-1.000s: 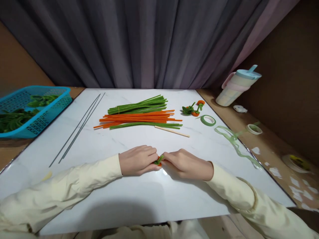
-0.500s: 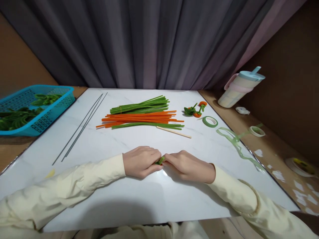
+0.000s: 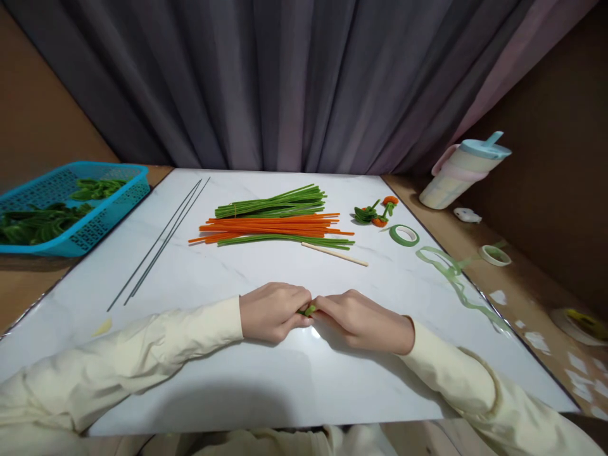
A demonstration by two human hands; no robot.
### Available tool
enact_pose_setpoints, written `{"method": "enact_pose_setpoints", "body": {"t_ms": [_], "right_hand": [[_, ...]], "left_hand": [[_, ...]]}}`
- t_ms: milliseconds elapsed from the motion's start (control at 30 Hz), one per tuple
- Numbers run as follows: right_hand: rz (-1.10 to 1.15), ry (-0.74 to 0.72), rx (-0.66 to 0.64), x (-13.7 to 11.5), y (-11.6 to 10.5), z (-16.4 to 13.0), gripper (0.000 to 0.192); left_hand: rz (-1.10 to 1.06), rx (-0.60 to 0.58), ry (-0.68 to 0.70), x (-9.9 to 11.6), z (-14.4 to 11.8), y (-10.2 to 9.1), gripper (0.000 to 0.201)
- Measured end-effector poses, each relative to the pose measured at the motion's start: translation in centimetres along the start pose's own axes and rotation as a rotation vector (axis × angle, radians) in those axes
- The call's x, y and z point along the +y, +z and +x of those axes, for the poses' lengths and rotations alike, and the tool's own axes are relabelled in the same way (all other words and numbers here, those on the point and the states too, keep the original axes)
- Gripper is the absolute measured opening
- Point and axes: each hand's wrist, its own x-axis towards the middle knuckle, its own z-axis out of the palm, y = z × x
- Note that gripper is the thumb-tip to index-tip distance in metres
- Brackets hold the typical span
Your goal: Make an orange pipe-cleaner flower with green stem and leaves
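Observation:
My left hand (image 3: 273,311) and my right hand (image 3: 363,320) rest on the white marble tabletop (image 3: 266,380) with their fingertips meeting. Between them they pinch a small green pipe-cleaner piece (image 3: 308,310); most of it is hidden by the fingers. Farther back lies a bundle of green and orange pipe cleaners (image 3: 273,223), with a thin wooden stick (image 3: 335,254) in front of it.
Two thin grey wires (image 3: 159,244) lie at the left. A blue basket (image 3: 90,221) with green pieces stands off the far-left edge. At the right are small finished green-orange pieces (image 3: 374,213), a green tape roll (image 3: 405,235), loose tape (image 3: 451,278) and a lidded cup (image 3: 463,174).
Both hands stay together on the small piece; the orange part seen before is now hidden by the fingers. The view has shifted slightly.

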Motion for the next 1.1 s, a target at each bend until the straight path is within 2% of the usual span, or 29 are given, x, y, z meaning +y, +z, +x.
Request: {"method": "enact_pose_setpoints", "body": {"t_ms": [200, 333, 633, 767, 933, 1100], "right_hand": [[0.019, -0.001, -0.007, -0.2, -0.2, 0.1, 0.012], [0.032, 0.014, -0.009, -0.2, -0.3, 0.1, 0.013], [0.049, 0.03, 0.0, -0.1, -0.2, 0.0, 0.014], [0.042, 0.028, -0.008, -0.1, -0.1, 0.0, 0.013], [0.019, 0.024, -0.009, -0.3, -0.1, 0.1, 0.014], [-0.043, 0.005, -0.001, -0.6, 0.0, 0.1, 0.017]], "left_hand": [[-0.064, 0.018, -0.031, 0.1, -0.1, 0.1, 0.015], [-0.134, -0.001, -0.078, 0.4, 0.0, -0.5, 0.016], [-0.535, -0.158, -0.394, 0.7, 0.0, -2.8, 0.021], [-0.759, -0.286, -0.541, 0.9, 0.1, -2.8, 0.024], [-0.808, -0.282, -0.611, 0.6, 0.2, -2.4, 0.026], [-0.924, -0.283, -0.62, 0.4, 0.3, -2.2, 0.028]]}}
